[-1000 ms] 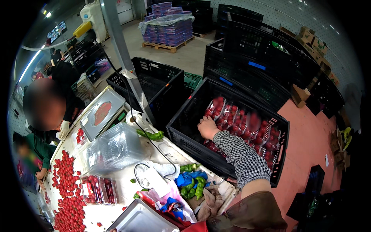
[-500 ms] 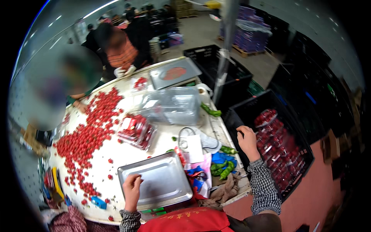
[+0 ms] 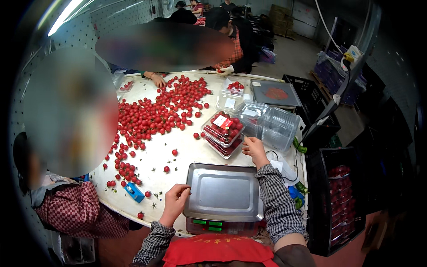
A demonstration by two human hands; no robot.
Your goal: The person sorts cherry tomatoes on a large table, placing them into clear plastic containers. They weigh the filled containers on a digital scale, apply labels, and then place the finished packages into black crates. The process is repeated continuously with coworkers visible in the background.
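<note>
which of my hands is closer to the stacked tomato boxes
Right. Your right hand is beside the stacked tomato boxes; your left hand is farther, by the left edge of the metal tray.

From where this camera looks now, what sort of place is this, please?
Probably a produce-packing room: loose cherry tomatoes on the table, filled clear boxes, and a weighing scale.

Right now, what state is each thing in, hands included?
Scale display: lit green
Steel weighing pan: seated above display
Cherry tomato packs: filled, stacked
Left hand: loosely curled at pan's left rim
Right hand: bent beside packs, contact unclear
Clear plastic containers: unfilled
Loose cherry tomatoes: spread out
Black crate: holding filled tomato packs
Ceiling light: lit
</note>
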